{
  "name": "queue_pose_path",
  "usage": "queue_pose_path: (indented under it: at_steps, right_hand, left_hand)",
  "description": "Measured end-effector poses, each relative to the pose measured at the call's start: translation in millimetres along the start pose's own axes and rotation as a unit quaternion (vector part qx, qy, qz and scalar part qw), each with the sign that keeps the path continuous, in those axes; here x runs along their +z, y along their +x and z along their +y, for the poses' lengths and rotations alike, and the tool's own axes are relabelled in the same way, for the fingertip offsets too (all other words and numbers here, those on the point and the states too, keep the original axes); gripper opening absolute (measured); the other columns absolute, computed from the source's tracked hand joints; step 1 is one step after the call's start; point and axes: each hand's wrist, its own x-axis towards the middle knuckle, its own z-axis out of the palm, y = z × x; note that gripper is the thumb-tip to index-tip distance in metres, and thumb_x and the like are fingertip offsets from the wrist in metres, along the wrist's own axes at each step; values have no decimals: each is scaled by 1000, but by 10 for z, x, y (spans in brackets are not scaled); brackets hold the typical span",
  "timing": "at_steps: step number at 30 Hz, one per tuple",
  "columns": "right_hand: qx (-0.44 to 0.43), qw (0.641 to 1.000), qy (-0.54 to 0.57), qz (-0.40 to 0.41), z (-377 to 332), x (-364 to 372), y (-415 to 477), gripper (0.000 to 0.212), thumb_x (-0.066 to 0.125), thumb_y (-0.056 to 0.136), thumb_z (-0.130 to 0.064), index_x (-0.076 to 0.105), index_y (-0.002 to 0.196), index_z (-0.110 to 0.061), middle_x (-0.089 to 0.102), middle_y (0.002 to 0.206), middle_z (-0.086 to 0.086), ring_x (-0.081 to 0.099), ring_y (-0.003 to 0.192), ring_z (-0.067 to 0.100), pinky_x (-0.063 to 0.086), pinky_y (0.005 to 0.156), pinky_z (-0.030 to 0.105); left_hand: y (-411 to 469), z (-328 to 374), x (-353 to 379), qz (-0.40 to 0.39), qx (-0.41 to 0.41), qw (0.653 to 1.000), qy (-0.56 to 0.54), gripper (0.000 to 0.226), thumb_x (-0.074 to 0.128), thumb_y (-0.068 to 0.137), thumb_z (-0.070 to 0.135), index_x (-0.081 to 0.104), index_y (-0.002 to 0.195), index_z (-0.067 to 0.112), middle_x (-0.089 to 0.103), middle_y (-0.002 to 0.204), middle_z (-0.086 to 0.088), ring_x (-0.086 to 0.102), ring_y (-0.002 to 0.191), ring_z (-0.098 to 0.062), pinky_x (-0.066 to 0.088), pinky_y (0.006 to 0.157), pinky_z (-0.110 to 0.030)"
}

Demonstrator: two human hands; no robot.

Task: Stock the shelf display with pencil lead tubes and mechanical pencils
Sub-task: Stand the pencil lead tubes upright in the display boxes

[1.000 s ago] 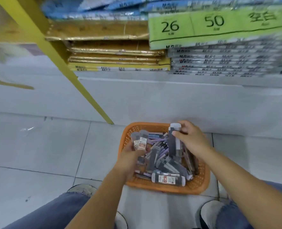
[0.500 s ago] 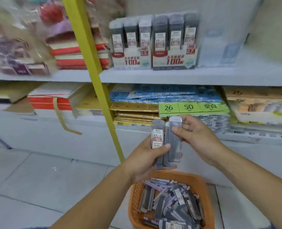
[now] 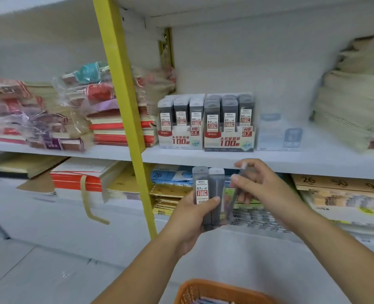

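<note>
Pencil lead tubes (image 3: pixel 202 175), flat grey plastic ones with pale caps, number three in the hands. The left hand (image 3: pixel 190 220) curls round two of them, upright and side by side, with its thumb laid across their fronts. One shows a white label reading "0.7", "HB" and a red "100"; the other shows a plain back. The right hand (image 3: pixel 267 189) pinches the third tube (image 3: pixel 243 168) between thumb and fingertips; it is tilted, blurred, and just beside the pair. All three are held just below the front edge of the white shelf board (image 3: pixel 291 165).

Near that front edge two white cardboard display boxes stand touching. The left display box (image 3: pixel 181 141) is marked "HB 0.5" and the right display box (image 3: pixel 227 142) "HB 0.7"; both carry a large red "100". Each shows three columns of upright grey tubes, with more rows behind.

A pale translucent box (image 3: pixel 278 137) just right of them is too blurred to read. On the shelf below, a tan paper pack (image 3: pixel 335 183) bears "26" and "50". An orange plastic basket (image 3: pixel 195 290) sits on the floor, its contents barely visible.
</note>
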Motion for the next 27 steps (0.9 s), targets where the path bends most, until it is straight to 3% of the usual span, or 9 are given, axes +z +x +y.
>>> queue_pose_path:
  at_steps: [2,6,9,14,19,22,24,27]
  right_hand:
    - [-4,1000,-10,10,22,-15,24,18,65,91,-32,56,105,-42,74,90,-1,67,69,8,53,64,22]
    - [12,1000,13,-2,51,-64,60,26,48,101,-22,57,117,-41,76,98,-3,70,90,13,51,78,29]
    - [-6,1000,7,23,30,-88,54,28,56,98,-18,63,113,-39,75,95,1,69,81,18,56,73,30]
    - [-38,998,-4,59,-32,-35,16,28,66,91,-11,62,111,-30,75,88,-2,67,62,15,55,61,21]
    - [-74,993,3,95,-206,-43,4,22,62,93,-13,60,104,-32,76,89,1,71,69,24,56,64,24]
    - [-129,985,-8,111,-446,-51,80,21,60,94,-13,60,103,-32,76,94,-4,72,81,16,57,68,24]
    - [-176,977,-31,117,-674,-26,178,22,60,94,-13,59,103,-33,76,94,-7,71,86,8,53,66,16]
    - [-229,962,-93,113,-1036,78,399,22,61,94,-17,55,103,-36,75,92,-10,70,83,6,53,63,21]
  left_hand:
    - [31,-7,12,0,-1,1000,-9,27,66,95,16,63,120,25,77,108,-4,75,94,-25,62,83,-43]
    - [56,-21,-6,18,12,1000,-1,25,66,96,18,63,119,28,78,106,1,75,94,-21,62,85,-45]
    - [64,5,-54,37,20,999,-4,25,67,95,19,63,117,30,78,104,2,74,98,-23,62,81,-41]
    - [48,71,-74,22,18,1000,-13,25,69,93,20,63,114,33,78,101,5,73,100,-21,63,81,-43]
    - [79,190,-91,17,32,999,-29,28,67,95,19,63,122,26,78,108,-2,75,98,-25,63,81,-43]
    - [124,342,-137,22,58,997,-50,28,63,97,19,61,125,24,77,109,-4,76,97,-24,62,77,-38]
    - [137,442,-195,29,84,995,-53,25,59,100,20,62,124,22,78,107,-5,75,98,-22,60,82,-41]
    - [142,545,-333,70,118,989,-56,17,58,101,21,65,116,25,79,101,-3,76,94,-20,55,92,-46]
